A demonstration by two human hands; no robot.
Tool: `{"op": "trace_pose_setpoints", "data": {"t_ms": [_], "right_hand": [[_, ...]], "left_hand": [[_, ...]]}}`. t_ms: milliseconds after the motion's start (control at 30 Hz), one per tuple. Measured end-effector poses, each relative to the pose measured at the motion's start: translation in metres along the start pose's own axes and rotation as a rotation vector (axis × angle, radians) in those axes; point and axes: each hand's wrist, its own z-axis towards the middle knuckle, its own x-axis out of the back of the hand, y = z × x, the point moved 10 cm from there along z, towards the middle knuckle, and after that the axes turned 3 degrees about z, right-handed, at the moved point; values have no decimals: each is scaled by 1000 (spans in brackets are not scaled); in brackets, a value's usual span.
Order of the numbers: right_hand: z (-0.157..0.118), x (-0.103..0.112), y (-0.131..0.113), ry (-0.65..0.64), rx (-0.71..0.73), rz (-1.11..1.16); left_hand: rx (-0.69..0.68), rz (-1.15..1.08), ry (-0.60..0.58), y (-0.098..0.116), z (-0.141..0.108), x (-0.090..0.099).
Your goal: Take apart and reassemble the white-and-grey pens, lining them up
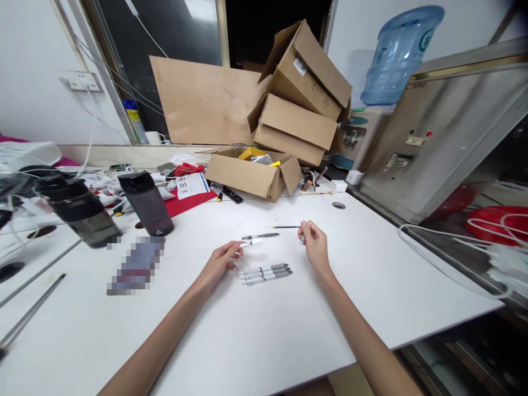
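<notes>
My left hand (220,261) is closed around a white pen barrel (252,242), which points right. In my right hand (315,246) a thin dark pen refill (285,226) is pinched between thumb and fingers, its pale tip pointing left. A small greyish piece also shows by the right fingers, too small to name. Just beyond the barrel, a dark clear-bodied pen (264,236) lies on the white table (264,324). Several white pens with grey ends (266,274) lie side by side on the table between my hands.
Two dark bottles (146,203) stand at the left, near a blurred-out flat item (136,267). An open cardboard box (247,179) sits at the back, with larger boxes (295,126) stacked behind. A metal cabinet (437,132) and white cable (437,269) border the right side.
</notes>
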Motion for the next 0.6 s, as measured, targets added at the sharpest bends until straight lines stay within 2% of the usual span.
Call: {"op": "trace_pose_setpoints", "data": {"t_ms": [333, 600], "right_hand": [[-1, 6, 0, 31, -19, -96], [-2, 2, -2, 4, -31, -84]], "left_hand": [[-69, -95, -70, 9, -1, -6], [-82, -145, -77, 10, -1, -6]]}}
